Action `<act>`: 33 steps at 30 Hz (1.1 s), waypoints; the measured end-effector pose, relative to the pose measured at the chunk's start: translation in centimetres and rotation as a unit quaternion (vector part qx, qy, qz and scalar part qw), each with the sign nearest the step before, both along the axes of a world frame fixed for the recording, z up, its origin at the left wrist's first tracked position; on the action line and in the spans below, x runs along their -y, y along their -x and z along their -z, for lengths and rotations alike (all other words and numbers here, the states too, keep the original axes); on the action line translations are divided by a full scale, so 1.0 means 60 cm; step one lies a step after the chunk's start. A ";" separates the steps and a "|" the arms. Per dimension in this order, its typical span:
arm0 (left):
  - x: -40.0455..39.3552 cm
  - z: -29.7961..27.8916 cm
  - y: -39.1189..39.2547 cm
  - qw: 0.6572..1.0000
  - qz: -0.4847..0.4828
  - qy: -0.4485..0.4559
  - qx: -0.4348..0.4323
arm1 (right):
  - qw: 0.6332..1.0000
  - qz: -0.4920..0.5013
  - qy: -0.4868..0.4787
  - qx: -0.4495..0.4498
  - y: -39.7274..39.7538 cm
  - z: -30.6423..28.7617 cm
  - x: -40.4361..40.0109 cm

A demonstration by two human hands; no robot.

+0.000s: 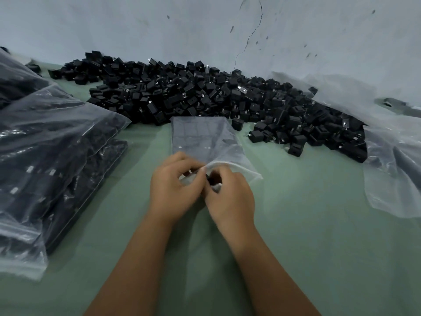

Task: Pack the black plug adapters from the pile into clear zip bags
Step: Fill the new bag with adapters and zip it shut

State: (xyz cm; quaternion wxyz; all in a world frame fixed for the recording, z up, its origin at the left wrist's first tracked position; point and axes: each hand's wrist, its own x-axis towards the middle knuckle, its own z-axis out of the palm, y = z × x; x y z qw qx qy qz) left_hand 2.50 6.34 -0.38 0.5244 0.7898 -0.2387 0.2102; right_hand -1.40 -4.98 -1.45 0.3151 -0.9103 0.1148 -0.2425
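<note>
**A:** Why does the zip bag [205, 137] lie flat with its mouth toward the person?

**B:** So both hands can work the opening without reaching. The closed end points at the pile of black plug adapters [205, 94], which sits against the wall [205, 26], near enough to grab from.

**A:** And the hands?

**B:** The left hand [175, 190] pinches the near lip of the bag, its grip closed on the plastic. The right hand [230, 199] is curled tight beside it, fingers touching the left's. Something dark shows between them at the mouth, likely an adapter going in, though blur keeps me from being sure.

**A:** Is the bag filled?

**B:** Dark rows show through it, so it seems mostly loaded. I judge this as the last piece or the start of sealing.

**A:** The heaps at the left?

**B:** Filled bags [52, 160], stacked aside on the green surface [319, 224]. Loose clear plastic [391, 156] lies at the right, under the pile's edge.
</note>
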 end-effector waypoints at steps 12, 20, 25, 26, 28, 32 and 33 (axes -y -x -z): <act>-0.064 0.007 -0.047 0.930 -0.244 0.186 -0.201 | 0.997 -0.069 -0.010 -0.013 0.015 -0.007 0.007; -0.054 0.005 -0.043 0.947 -0.190 -0.008 -0.259 | 0.983 -0.172 0.068 -0.008 0.013 -0.003 0.000; -0.052 0.002 -0.040 0.947 -0.189 -0.031 -0.259 | 0.969 -0.194 0.143 -0.044 0.012 0.000 -0.003; -0.051 0.002 -0.040 0.947 -0.189 -0.036 -0.257 | 0.966 -0.197 0.160 -0.058 0.011 0.001 -0.004; -0.049 0.003 -0.041 0.947 -0.191 -0.043 -0.254 | 0.962 -0.196 0.176 -0.075 0.009 0.004 -0.008; -0.044 0.009 -0.047 0.949 -0.193 -0.056 -0.244 | 0.956 -0.195 0.192 -0.104 0.002 0.008 -0.012; -0.043 0.011 -0.049 0.949 -0.196 -0.066 -0.240 | 0.957 -0.194 0.190 -0.106 -0.001 0.008 -0.013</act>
